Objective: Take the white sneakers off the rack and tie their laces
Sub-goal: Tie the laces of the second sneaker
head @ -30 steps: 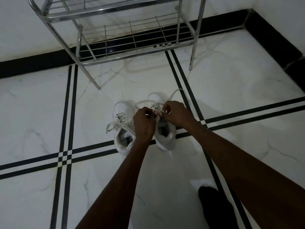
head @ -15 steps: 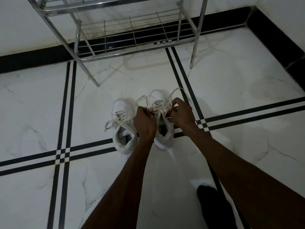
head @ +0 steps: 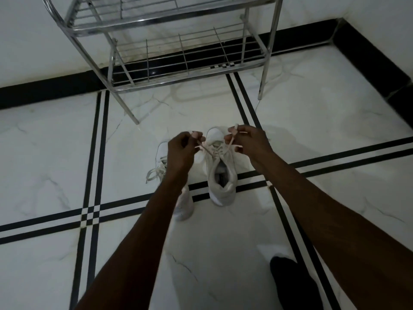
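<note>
Two white sneakers stand side by side on the marble floor, toes toward the rack. The right sneaker [head: 222, 175] is fully visible, and its laces [head: 214, 149] are stretched out to both sides over the tongue. My left hand [head: 182, 151] pinches one lace end on the left. On the other side my right hand [head: 249, 143] pinches the second lace end. My left forearm hides most of the left sneaker [head: 184, 205]; its loose laces [head: 155, 173] lie on the floor to its left.
A chrome wire shoe rack [head: 178, 54] stands against the wall just beyond the sneakers, its shelves bare. A black-socked foot [head: 290, 283] rests on the floor at lower right. Black baseboard runs along the walls, with a corner at upper right.
My hands have moved apart from the middle of the right sneaker, pulling its lace ends outward to left and right. The view has shifted slightly closer to the rack.
</note>
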The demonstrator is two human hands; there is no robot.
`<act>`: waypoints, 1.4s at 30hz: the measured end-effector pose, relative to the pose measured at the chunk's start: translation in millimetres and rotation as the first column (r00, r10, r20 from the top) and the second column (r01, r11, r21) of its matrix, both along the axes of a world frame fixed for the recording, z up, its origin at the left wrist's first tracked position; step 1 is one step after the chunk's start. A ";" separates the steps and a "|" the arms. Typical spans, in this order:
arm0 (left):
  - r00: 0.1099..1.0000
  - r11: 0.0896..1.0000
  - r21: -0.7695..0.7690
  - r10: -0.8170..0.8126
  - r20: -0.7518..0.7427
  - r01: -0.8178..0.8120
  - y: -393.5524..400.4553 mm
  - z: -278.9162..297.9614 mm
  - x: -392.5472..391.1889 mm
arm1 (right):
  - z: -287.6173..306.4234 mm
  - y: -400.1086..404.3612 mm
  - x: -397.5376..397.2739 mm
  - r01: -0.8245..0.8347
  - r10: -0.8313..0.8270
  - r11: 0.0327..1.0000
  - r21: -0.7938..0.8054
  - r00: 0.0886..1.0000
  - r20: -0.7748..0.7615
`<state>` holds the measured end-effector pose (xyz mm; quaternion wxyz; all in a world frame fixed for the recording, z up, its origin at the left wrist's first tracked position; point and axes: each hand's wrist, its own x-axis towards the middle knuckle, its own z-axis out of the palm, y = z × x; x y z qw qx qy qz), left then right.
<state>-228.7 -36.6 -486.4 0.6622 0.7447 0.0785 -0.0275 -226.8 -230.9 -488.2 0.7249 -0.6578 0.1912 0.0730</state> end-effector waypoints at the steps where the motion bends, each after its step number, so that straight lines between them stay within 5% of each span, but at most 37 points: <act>1: 0.998 0.998 0.058 -0.041 0.055 0.038 4.8 8.5 6.4 | 2.1 2.5 2.9 -0.015 0.016 0.999 -0.044 1.000 0.021; 4: 0.955 0.935 0.307 -0.241 0.175 0.180 12.0 24.8 23.5 | 11.7 16.0 8.8 -0.286 0.308 0.926 -0.248 0.950 0.054; 7: 0.911 0.902 0.320 -0.362 0.196 0.290 7.5 30.6 27.5 | 27.5 30.4 14.5 -0.586 0.655 0.641 -0.495 0.754 -0.046; 9: 0.906 0.912 0.261 -0.372 0.201 0.317 6.2 26.3 28.8 | 33.2 28.8 17.7 -0.601 0.692 0.564 -0.566 0.718 -0.072; 13: 0.910 0.913 0.114 -0.402 0.102 0.391 -2.6 6.4 21.3 | 35.9 17.6 16.1 -0.615 0.708 0.576 -0.539 0.705 -0.047; 16: 0.915 0.915 0.041 -0.403 0.011 0.402 -5.2 -7.1 12.1 | 34.4 12.9 16.0 -0.599 0.732 0.494 -0.630 0.678 -0.069; 23: 0.910 0.952 0.199 -0.286 0.300 0.234 1.1 1.8 12.0 | 34.3 3.8 17.1 -0.525 0.681 0.498 -0.690 0.730 -0.063; 29: 0.898 0.894 0.088 -0.435 -0.063 0.439 -2.6 8.4 14.0 | 33.4 5.9 14.2 -0.370 0.610 0.546 -0.751 0.790 0.054; 37: 0.937 0.932 0.109 -0.337 -0.092 0.346 -7.3 -4.4 9.2 | 25.5 15.1 -2.2 -0.062 0.568 0.423 -0.904 0.795 0.212; 42: 0.966 0.967 0.065 -0.241 -0.098 0.248 -15.9 -7.9 9.1 | 7.0 23.7 -6.8 0.061 0.502 0.553 -0.831 0.772 0.390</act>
